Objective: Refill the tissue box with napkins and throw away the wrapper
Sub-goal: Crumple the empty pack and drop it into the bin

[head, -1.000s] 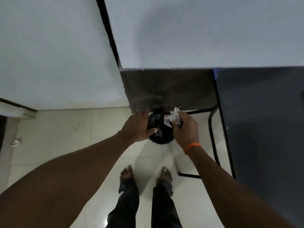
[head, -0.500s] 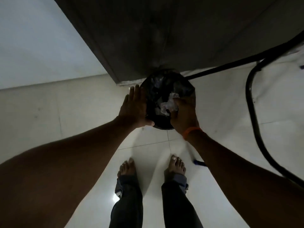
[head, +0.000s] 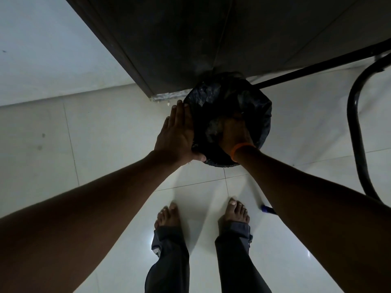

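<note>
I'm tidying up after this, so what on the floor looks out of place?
A small blue object lies loose on the tiles beside the right foot, partly hidden by the right arm; I cannot tell what it is. Pale crumbs dot the floor by the black-lined bin.

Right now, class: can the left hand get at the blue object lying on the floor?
Probably not: the left hand is flat against the bin, and the right forearm crosses over the blue object.
</note>
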